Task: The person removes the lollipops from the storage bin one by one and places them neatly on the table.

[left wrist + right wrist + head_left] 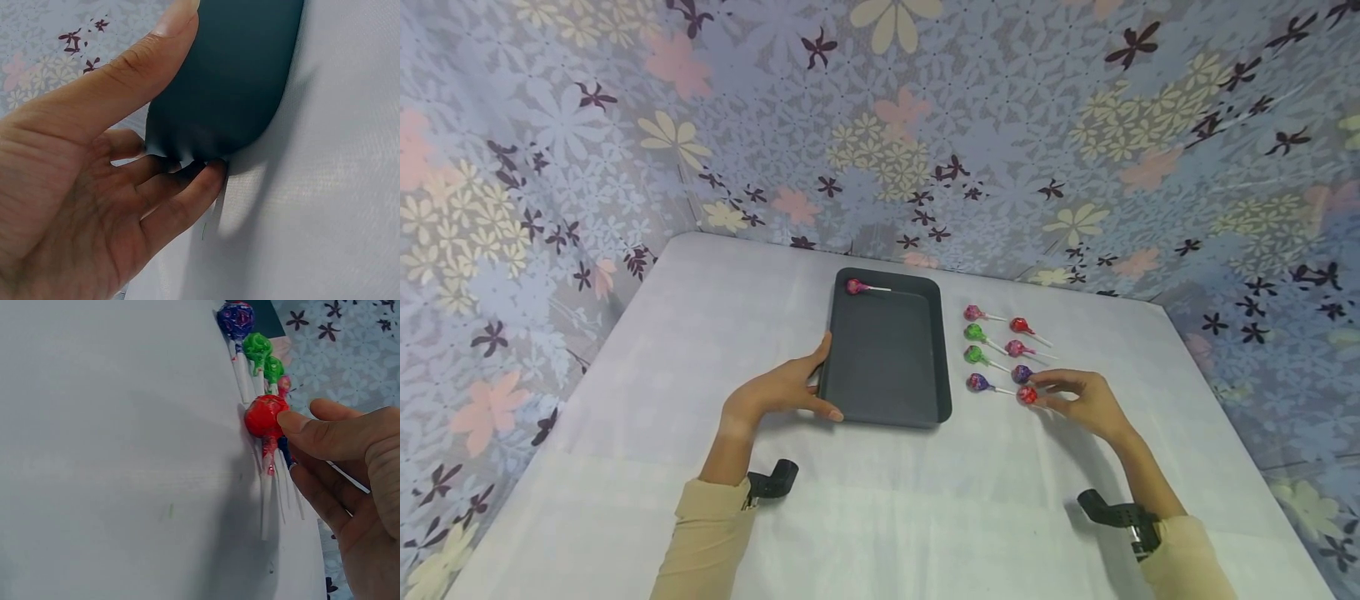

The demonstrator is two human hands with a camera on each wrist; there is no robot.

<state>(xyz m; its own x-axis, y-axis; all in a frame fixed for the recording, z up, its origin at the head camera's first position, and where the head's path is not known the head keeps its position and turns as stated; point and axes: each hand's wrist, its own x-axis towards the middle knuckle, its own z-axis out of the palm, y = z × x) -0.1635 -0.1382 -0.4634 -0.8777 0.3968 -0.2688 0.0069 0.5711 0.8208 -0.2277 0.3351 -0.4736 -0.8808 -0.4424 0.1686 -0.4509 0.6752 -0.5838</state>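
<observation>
My left hand (786, 387) grips the near left corner of a dark grey tray (891, 417). In the left wrist view, the thumb (144, 62) lies along one side of the tray and curled fingers (187, 197) touch its edge. A pink-wrapped lollipop (856, 287) lies at the tray's far left. My right hand (1086, 400) is at the near end of a lollipop group, its thumb touching the head of a red lollipop (265, 415). The fingertips stand apart, beside a blue-purple lollipop (1021, 373); part of that lollipop is hidden.
Right of the tray lie green lollipops (974, 332), pink ones (1016, 347), another red one (1018, 324) and another purple one (977, 382). A white cloth (880, 517) covers the table. Floral fabric (880, 125) hangs behind it and at both sides.
</observation>
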